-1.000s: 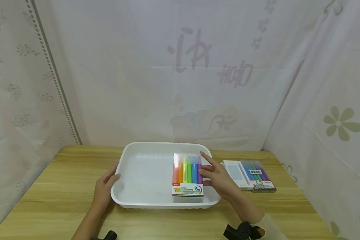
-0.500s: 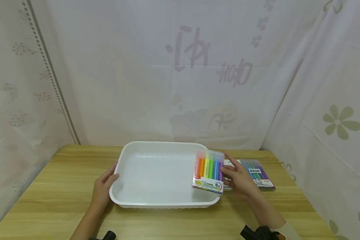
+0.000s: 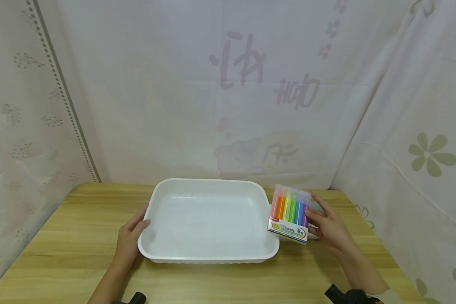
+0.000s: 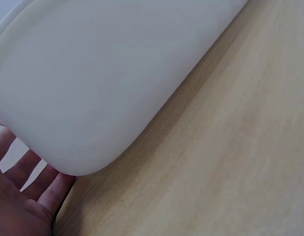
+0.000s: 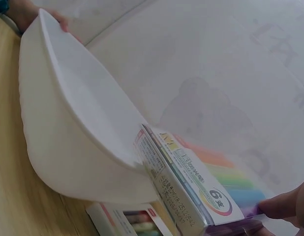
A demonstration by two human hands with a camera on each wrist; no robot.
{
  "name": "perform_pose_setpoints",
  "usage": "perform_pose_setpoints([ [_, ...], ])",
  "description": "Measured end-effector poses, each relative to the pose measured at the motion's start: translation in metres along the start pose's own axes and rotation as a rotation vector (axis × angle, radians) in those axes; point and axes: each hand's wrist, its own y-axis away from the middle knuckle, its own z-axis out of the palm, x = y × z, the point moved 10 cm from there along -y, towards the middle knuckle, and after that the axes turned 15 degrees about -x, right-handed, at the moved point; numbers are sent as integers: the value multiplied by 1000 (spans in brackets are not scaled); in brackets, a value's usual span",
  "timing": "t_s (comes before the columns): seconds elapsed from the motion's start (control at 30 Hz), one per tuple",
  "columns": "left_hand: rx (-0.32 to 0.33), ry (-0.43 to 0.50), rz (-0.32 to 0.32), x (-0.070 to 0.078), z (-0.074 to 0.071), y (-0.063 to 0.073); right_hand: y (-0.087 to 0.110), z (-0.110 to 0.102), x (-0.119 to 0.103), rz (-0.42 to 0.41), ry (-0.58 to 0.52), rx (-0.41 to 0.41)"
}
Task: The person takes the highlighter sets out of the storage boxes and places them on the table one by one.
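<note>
A clear pack of highlighters in rainbow colours, with a white printed lower band, hangs tilted beside the right end of a white plastic tray. My right hand pinches the pack by its right, purple side; thumb and fingers show on that edge in the right wrist view. At the tray's left end my left hand grips it, thumb on the rim. The left wrist view shows those fingers spread along the tray's outer wall and underside. Inside the tray I see only bare white floor.
Below the highlighters in the right wrist view lies a white box with a window showing coloured sticks. Other packs on the table are mostly hidden behind my right hand. Patterned white cloth encloses the table's back and sides.
My right hand has carried the highlighter pack rightward from above the tray to past its right rim, tilting it. It now covers the packs on the right. The left hand stays on the tray.
</note>
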Motion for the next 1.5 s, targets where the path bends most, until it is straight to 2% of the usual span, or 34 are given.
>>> perform_pose_setpoints([
  [0.3,-4,0,-4,1,1,0,9,-40,-1,-1,-19,31],
  [0.5,-5,-19,2,1,0,-1,12,-64,-4,-1,-21,24],
  [0.83,-5,-20,-1,0,-1,-1,13,-105,2,96,104,100],
  [1.13,-7,-9,5,0,-1,-2,16,-149,6,109,49,129],
  [1.33,-5,-14,9,0,-1,-3,15,-182,9,199,202,218],
  [1.5,-1,-22,17,2,-1,-3,16,-200,9,263,310,260],
])
